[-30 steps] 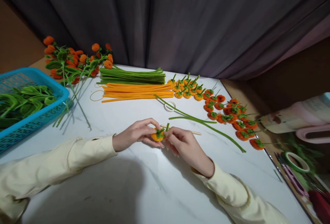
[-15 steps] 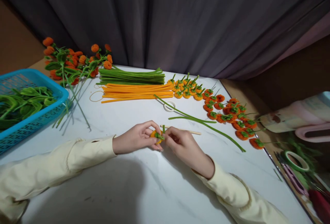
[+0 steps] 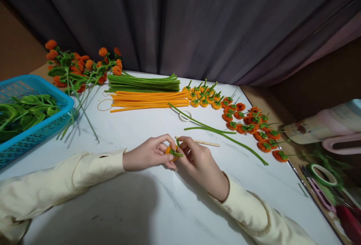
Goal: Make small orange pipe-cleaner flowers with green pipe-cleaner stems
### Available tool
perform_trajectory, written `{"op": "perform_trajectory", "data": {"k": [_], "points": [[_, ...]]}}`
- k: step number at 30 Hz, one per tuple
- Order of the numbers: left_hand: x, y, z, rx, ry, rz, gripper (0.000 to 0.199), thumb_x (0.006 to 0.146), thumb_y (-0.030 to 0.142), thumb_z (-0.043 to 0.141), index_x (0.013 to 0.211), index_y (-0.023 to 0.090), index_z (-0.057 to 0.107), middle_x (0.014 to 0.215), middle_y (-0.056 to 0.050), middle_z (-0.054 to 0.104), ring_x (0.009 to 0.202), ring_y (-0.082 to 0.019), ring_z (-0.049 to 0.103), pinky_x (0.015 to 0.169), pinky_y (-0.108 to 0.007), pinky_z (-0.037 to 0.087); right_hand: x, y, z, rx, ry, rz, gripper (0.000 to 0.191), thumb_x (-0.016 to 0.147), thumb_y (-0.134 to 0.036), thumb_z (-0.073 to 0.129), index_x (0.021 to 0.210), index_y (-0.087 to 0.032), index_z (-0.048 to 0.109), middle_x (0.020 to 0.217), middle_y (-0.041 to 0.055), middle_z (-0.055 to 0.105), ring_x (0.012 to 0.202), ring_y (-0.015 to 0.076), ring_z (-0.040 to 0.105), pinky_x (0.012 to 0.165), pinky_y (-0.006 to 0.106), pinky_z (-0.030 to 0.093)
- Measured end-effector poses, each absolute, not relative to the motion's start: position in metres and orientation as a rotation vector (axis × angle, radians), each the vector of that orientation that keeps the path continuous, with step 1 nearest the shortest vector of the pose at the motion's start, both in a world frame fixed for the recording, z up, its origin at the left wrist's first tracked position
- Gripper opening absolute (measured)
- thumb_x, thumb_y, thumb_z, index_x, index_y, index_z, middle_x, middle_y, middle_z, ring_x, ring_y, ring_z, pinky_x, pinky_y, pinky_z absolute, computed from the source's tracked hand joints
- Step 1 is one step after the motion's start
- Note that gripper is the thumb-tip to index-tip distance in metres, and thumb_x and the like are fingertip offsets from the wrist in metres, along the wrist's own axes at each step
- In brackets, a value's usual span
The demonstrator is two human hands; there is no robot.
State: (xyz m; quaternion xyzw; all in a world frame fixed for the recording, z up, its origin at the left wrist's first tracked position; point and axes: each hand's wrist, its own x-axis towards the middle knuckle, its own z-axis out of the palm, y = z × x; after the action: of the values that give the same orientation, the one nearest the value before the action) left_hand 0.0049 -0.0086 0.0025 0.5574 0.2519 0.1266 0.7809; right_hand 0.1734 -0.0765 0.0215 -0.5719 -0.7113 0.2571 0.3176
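Observation:
Over the white tabletop, my left hand [image 3: 149, 154] pinches a small yellow-orange pipe-cleaner pumpkin [image 3: 168, 150] between thumb and fingers. Short green pipe-cleaner ends [image 3: 177, 154] stick out of its top. My right hand [image 3: 201, 166] is closed at the pumpkin's right side, thumb and forefinger at the green ends; the exact grip is partly hidden. Just behind the right hand lies a thin wooden stick [image 3: 210, 144]. Beyond it are loose green pipe cleaners [image 3: 225, 135] and a white tape roll [image 3: 185, 111].
Bundles of green pipe cleaners [image 3: 143, 83] and orange ones [image 3: 146, 100] lie at the back. Small yellow pumpkins [image 3: 204, 103] and darker orange ones [image 3: 252, 120] stand to the right. A blue basket [image 3: 66, 104] holds green leaves at left, near orange flower stems [image 3: 81, 68]. Scissors [image 3: 321, 196] lie far right.
My right hand has turned slightly, its forefinger now raised above the green ends. A green end on the pumpkin points further right. The left hand keeps its hold.

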Motion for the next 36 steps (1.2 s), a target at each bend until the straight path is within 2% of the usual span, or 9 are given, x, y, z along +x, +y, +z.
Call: {"op": "perform_trajectory", "data": {"k": [8,16,21,23,28,33,36], "points": [[0.005,-0.01,0.003,1.223,0.532,0.255,0.022,0.081,0.03,0.062,0.088,0.017,0.045,0.072,-0.003,0.068,0.072,-0.018,0.07,0.069,-0.031,0.055,0.175,-0.077,0.025,-1.37,-1.963,0.65,0.012,0.085,-0.011,0.041,0.087,-0.017,0.05,0.071,0.0009,0.057,0.06,0.0115,0.052,0.053,0.02,0.038],[0.007,-0.005,0.005,1.126,0.522,0.28,0.026,0.081,0.028,0.063,0.091,0.018,0.041,0.072,-0.004,0.07,0.07,-0.018,0.07,0.067,-0.029,0.055,0.177,-0.076,0.028,-1.46,-1.908,0.664,0.014,0.086,-0.014,0.046,0.097,-0.018,0.054,0.073,0.0012,0.063,0.06,0.0118,0.057,0.054,0.021,0.042],[0.007,-0.003,0.008,1.063,0.532,0.285,0.034,0.08,0.027,0.064,0.098,0.02,0.037,0.069,-0.002,0.069,0.07,-0.02,0.071,0.066,-0.03,0.055,0.178,-0.079,0.028,-1.407,-1.941,0.565,0.022,0.088,-0.011,0.044,0.103,-0.018,0.058,0.086,0.006,0.064,0.072,0.0148,0.06,0.065,0.025,0.048],[0.007,-0.003,0.008,1.058,0.535,0.283,0.036,0.079,0.027,0.065,0.099,0.021,0.036,0.067,-0.001,0.069,0.07,-0.02,0.071,0.065,-0.029,0.055,0.178,-0.08,0.027,-1.379,-1.98,0.534,0.024,0.087,-0.009,0.042,0.103,-0.017,0.059,0.086,0.007,0.063,0.074,0.0158,0.059,0.066,0.026,0.049],[0.007,-0.002,0.008,1.039,0.534,0.278,0.033,0.08,0.026,0.063,0.096,0.021,0.034,0.066,0.001,0.068,0.069,-0.019,0.071,0.063,-0.027,0.055,0.178,-0.081,0.028,-1.336,-2.009,0.516,0.026,0.084,-0.005,0.04,0.093,-0.015,0.063,0.085,0.0083,0.061,0.074,0.0165,0.059,0.065,0.027,0.049],[0.007,-0.001,0.008,1.02,0.537,0.264,0.033,0.081,0.024,0.062,0.096,0.022,0.034,0.068,0.0,0.068,0.067,-0.019,0.071,0.063,-0.026,0.056,0.179,-0.077,0.027,-1.27,-1.968,0.577,0.031,0.081,-0.001,0.039,0.09,-0.017,0.064,0.085,0.0073,0.06,0.073,0.0145,0.058,0.064,0.025,0.049],[0.006,0.0,0.008,1.021,0.529,0.28,0.032,0.081,0.024,0.062,0.096,0.022,0.034,0.074,-0.002,0.069,0.067,-0.019,0.071,0.063,-0.026,0.055,0.18,-0.074,0.026,-1.323,-1.845,0.667,0.023,0.083,-0.007,0.044,0.086,-0.017,0.064,0.083,0.0062,0.062,0.072,0.0146,0.059,0.063,0.025,0.049]]}}
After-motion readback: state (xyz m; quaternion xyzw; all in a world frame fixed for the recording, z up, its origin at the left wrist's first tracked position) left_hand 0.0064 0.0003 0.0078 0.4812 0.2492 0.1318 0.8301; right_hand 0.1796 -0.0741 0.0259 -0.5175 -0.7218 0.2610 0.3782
